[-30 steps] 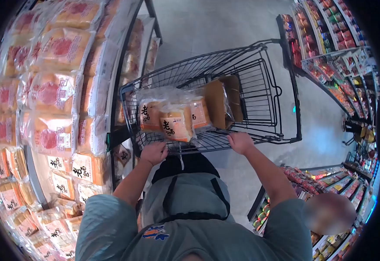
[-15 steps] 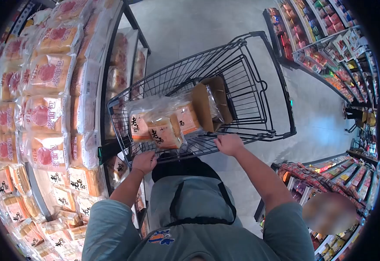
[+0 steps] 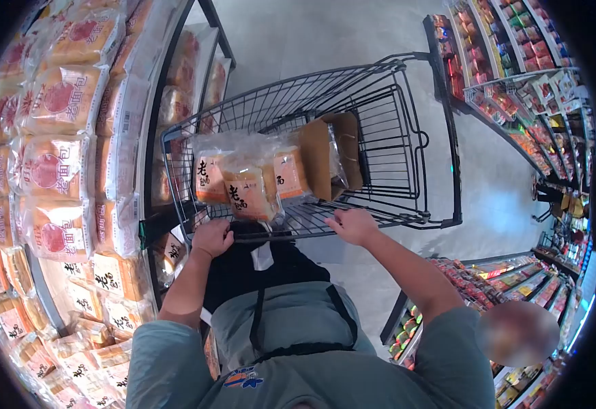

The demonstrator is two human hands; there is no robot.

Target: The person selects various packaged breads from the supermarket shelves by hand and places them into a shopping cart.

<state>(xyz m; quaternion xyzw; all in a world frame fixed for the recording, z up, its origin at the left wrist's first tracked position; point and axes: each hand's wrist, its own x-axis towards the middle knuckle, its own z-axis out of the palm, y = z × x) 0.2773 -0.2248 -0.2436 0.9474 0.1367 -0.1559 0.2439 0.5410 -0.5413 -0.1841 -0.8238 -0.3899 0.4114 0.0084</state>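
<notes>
A black wire shopping cart (image 3: pixel 386 136) stands in front of me. My left hand (image 3: pixel 213 237) is closed on the near rim of the cart at its left corner. Further right, my right hand (image 3: pixel 354 226) is closed on the same rim. Inside the cart, three clear-wrapped bread packs with orange and white labels lie together: one at the left (image 3: pixel 209 180), a front one (image 3: pixel 249 194) and one behind it to the right (image 3: pixel 290 174). Beside them an open brown cardboard box (image 3: pixel 317 160) holds something in clear plastic.
Stacked bread packs (image 3: pixel 59 163) fill the shelf at my left, close to the cart. Shelves of colourful packets (image 3: pixel 516 95) line the upper right, with another display (image 3: pixel 509 279) at the lower right. A person (image 3: pixel 562 201) is partly visible at the far right.
The cart and both hands first shifted left in view, then the cart turned slightly. Both hands remain on its rim. The bread shelf has shifted left in view.
</notes>
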